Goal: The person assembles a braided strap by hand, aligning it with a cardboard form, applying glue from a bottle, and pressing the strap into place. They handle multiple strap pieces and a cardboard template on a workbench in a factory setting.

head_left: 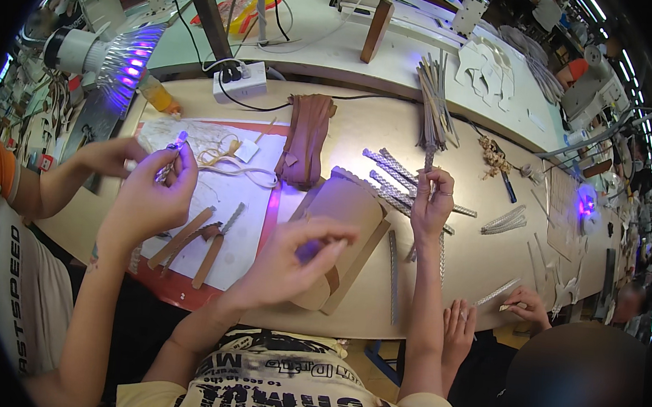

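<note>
My right hand [433, 200] is raised over the table, its fingers wrapped round a braided strap [429, 159]. Above the grip, the strap's loose grey-brown strands [435, 98] fan out towards the far side. My left hand [300, 255] hovers over brown flat pattern pieces [347, 224], blurred a little by motion. Its thumb and fingers curl into a pinch; whether anything small sits between the tips cannot be made out. Several silvery braided straps [392, 170] lie between the pattern pieces and my right forearm, partly hidden by it.
On the left, a co-worker's hands [169, 174] work under a lamp [128, 65], above white paper [235, 261] with brown strips [209, 248]. A brown leather bundle [305, 138] lies mid-table. Another person's hands [527, 304] are at the right, near a strand bundle [505, 220].
</note>
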Motion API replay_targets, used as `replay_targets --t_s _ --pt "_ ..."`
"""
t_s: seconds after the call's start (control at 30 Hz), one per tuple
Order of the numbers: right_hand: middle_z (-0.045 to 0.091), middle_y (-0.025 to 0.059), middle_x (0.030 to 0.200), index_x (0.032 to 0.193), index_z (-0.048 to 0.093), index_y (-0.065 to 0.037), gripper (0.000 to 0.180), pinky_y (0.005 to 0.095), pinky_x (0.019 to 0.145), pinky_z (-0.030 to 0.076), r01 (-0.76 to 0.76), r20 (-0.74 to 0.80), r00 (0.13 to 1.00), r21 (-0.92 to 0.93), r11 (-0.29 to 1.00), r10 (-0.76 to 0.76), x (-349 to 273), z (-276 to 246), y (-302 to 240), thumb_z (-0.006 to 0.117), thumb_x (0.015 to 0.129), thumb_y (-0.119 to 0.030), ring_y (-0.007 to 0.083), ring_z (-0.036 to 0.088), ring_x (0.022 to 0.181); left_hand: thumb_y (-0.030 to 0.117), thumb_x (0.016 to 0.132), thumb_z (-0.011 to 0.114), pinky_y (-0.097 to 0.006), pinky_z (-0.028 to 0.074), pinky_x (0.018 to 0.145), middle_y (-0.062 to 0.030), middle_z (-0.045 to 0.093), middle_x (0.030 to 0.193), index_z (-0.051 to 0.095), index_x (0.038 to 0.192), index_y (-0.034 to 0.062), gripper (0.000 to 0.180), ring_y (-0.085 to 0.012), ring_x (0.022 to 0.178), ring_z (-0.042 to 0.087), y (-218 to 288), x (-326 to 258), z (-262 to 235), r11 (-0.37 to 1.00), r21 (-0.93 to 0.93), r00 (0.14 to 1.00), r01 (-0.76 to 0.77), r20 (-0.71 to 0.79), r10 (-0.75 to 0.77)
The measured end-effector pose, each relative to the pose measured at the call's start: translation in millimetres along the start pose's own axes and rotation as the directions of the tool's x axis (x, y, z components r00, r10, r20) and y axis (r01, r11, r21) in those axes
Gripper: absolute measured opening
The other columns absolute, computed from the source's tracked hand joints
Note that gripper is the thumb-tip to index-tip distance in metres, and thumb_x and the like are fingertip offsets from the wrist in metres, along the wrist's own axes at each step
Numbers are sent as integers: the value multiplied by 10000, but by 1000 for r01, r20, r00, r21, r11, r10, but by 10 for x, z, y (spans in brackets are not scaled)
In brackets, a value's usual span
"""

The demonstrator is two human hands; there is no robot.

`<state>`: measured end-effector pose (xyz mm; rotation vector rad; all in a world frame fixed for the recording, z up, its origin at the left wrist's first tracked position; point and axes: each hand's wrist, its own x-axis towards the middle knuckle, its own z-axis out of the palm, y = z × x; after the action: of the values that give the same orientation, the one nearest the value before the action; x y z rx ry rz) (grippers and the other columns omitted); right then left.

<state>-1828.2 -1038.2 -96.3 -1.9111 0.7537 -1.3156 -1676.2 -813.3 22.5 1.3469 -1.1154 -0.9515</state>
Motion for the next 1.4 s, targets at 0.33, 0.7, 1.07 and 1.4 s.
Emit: replay_targets --t_s 0.33,0.7,1.07,1.4 --pt "626 49 822 1135 454 -42 238 230 684 468 -244 554 831 303 921 38 406 377 -1112 594 943 -57 90 592 741 192 960 607 -230 529 768 -86 682 1004 606 1207 -46 343 -86 841 631 -174 639 -135 889 -449 937 -92 -340 -75" --pt "602 29 803 1164 435 -30 268 218 623 470 -317 688 726 309 897 19 457 1008 -1565 584 942 -40 68 585 710 204 976 572 -222 535 649 -77 683 841 669 1001 -19 245 -104 699 657 -196 458 -571 818 -511 814 -264 -573 -95" --pt "651 18 837 1093 632 18 205 201 627 451 -464 700 642 30 885 313 478 1011 -1365 618 932 -110 54 572 706 195 967 576 -303 546 714 -30 653 958 651 1020 70 155 -164 896 647 -610 589 -914 732 -565 649 -382 -727 -223" --pt "655 48 885 1093 638 60 232 210 673 467 -481 665 654 -1 877 360 469 788 -1218 622 935 -109 81 602 765 210 950 601 -321 553 732 -36 643 974 637 1007 80 147 -164 901 642 -631 688 -1028 672 -564 581 -481 -778 -237"
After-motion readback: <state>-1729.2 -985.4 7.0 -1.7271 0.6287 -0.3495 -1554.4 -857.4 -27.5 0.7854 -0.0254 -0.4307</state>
